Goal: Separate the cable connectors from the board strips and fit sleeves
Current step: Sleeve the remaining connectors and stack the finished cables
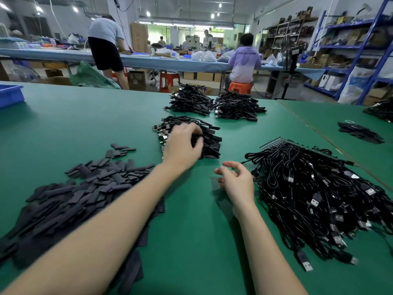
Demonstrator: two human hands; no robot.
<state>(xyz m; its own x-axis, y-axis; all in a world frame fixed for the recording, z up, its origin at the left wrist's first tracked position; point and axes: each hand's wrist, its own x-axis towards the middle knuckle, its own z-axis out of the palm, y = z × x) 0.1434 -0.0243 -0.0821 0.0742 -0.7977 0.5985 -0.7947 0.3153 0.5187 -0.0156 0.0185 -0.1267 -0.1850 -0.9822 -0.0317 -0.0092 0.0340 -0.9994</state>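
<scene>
Blue bin (9, 95) far left, cut off by frame edge. Loose heap of dark sleeves (70, 194) on green table (202, 241). Left hand (182, 145) reaches onto stack of sleeved cables (210, 141), fingers curled, blurred; grip cannot be told. Right hand (236, 182) hovers, fingers loosely curled, holding nothing. Board strips with cable connectors (319, 188) at right, boards mostly hidden under cables. Background person's purple shirt (245, 62) lettering unreadable.

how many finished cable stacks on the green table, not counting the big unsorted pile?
3. One under the left hand, the near stack; two side by side farther back, and. A fourth may sit at the right edge, cut off.
</scene>
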